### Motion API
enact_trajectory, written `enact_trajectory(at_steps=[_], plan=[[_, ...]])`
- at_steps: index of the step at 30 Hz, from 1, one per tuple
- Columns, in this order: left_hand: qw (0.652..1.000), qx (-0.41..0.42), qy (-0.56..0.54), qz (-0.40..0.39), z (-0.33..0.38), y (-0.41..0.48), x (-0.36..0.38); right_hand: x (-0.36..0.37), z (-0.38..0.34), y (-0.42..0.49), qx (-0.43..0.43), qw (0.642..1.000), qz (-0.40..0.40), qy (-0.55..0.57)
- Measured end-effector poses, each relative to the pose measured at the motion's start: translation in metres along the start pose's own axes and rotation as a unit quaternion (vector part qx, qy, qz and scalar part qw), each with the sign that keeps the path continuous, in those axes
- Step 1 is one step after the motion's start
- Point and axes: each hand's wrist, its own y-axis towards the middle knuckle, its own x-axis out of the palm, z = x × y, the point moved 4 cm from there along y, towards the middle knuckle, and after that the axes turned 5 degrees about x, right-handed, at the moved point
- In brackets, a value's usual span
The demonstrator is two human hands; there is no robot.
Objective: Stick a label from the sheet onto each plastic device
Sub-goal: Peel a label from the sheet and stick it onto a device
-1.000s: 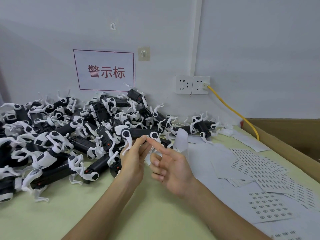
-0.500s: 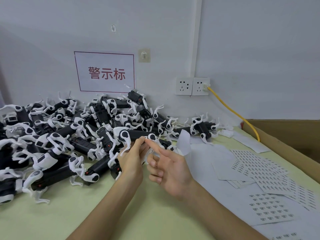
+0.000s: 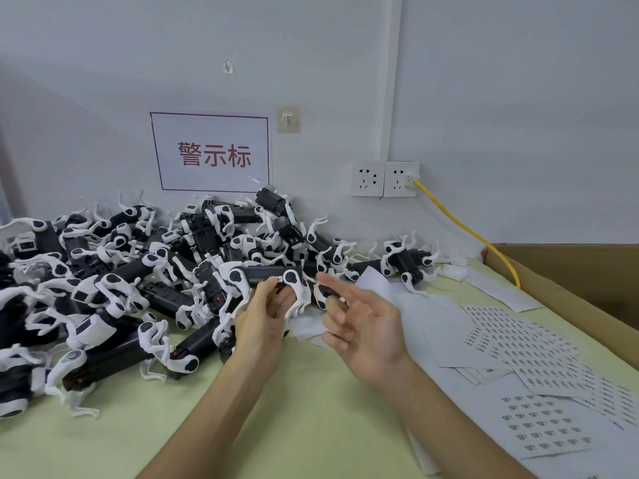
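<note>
Label job: left hand [image 3: 261, 319] grips device [image 3: 264, 273], small label [image 3: 279, 279] by its thumb; right hand [image 3: 366, 328] open, just right of device. Rub label flat, esp. edges, before setting device down.

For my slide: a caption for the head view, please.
Left hand holds a plastic device; right hand hovers beside it, label sheets nearby.

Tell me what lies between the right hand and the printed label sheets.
Head view: blank white paper sheets lie flat between the right hand and the printed label sheets.
</note>
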Motion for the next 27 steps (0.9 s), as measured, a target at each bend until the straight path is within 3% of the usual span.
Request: enact_trajectory(at_steps=[4,9,14,17,19,27], plan=[[0.997,-0.008,-0.001,-0.071,0.001,-0.004,0.005,-0.006,-0.015,-0.001,-0.044,0.999,0.026,0.018],[0.993,0.018,0.069,-0.089,0.000,-0.008,0.006,-0.007,-0.018,-0.002,-0.056,0.998,0.025,0.013],[0.984,0.043,0.136,-0.109,-0.007,-0.013,0.010,-0.008,-0.019,-0.001,-0.092,0.987,0.082,-0.101],[0.980,0.041,0.151,-0.122,-0.010,-0.015,0.011,-0.008,-0.019,-0.001,-0.130,0.948,0.141,-0.255],[0.976,0.058,0.172,-0.124,-0.009,-0.016,0.011,-0.005,-0.015,0.000,-0.120,0.931,0.140,-0.314],[0.946,0.137,0.268,-0.124,-0.006,-0.019,0.012,0.001,-0.008,0.002,-0.083,0.942,0.104,-0.307]])
